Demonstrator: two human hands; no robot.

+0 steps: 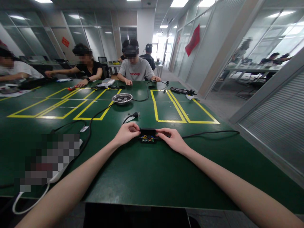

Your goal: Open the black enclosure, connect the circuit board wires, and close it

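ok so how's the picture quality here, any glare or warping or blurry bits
Head view: even ceiling light, soft shadows under the left hand and right hand on the table; the ceiling panels and far doorway are blown out; wide-lens warping bends the forearms and table edges; the black box between the hands is sharp; a pixelated patch covers the table's near left.

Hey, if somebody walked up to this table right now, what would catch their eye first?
Most likely the two bare hands at the near middle of the green table: the left hand and right hand grip the ends of a small open black box showing coloured parts inside. Beyond it lie a loose black plug and a metal bowl among yellow tape lines.
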